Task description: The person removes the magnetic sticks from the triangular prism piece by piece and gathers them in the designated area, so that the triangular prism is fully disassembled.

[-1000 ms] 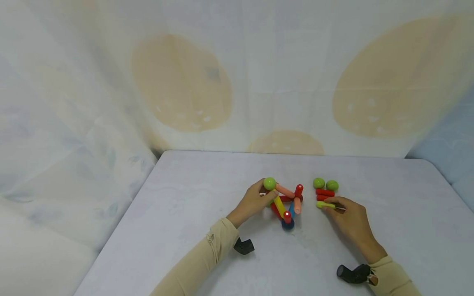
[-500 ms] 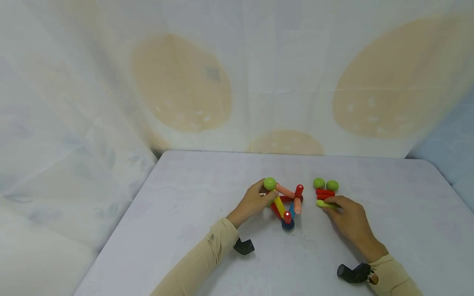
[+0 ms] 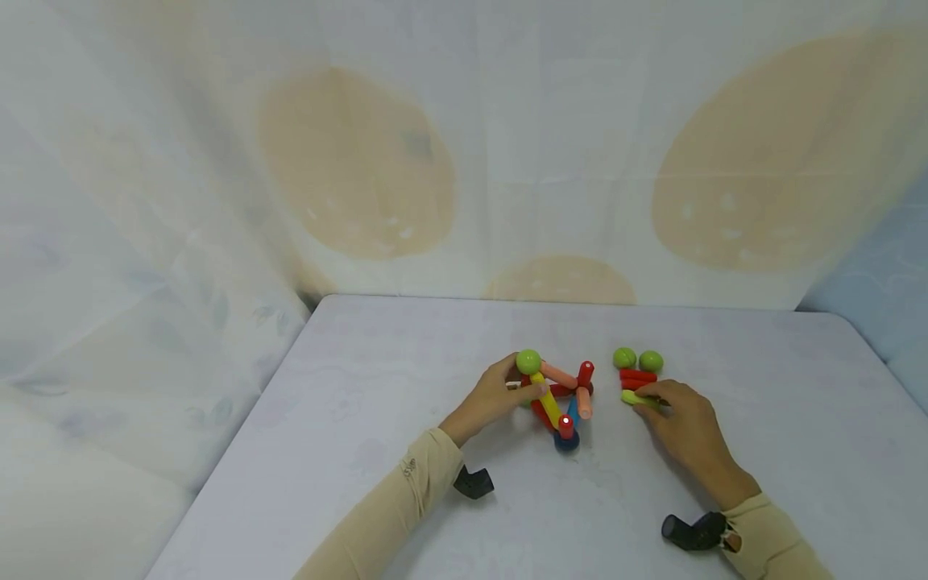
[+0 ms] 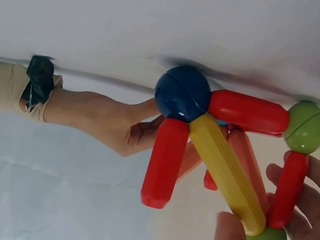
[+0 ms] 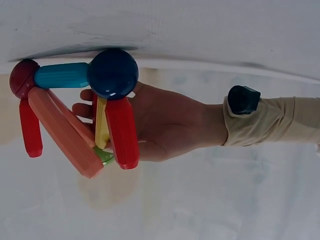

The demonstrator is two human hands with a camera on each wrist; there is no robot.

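The left hand (image 3: 493, 396) holds a toy frame (image 3: 560, 399) made of coloured sticks and balls. It stands in the middle of the white table (image 3: 362, 419). The fingers curl round the top by the green ball (image 3: 528, 362). A dark blue ball (image 3: 566, 440) sits at the near corner. The right hand (image 3: 685, 427) lies just beside the frame, and its fingertips pinch a yellow-green stick (image 3: 632, 397) lying on the table. Two red sticks (image 3: 637, 379) and two green balls (image 3: 637, 359) lie just behind that stick.
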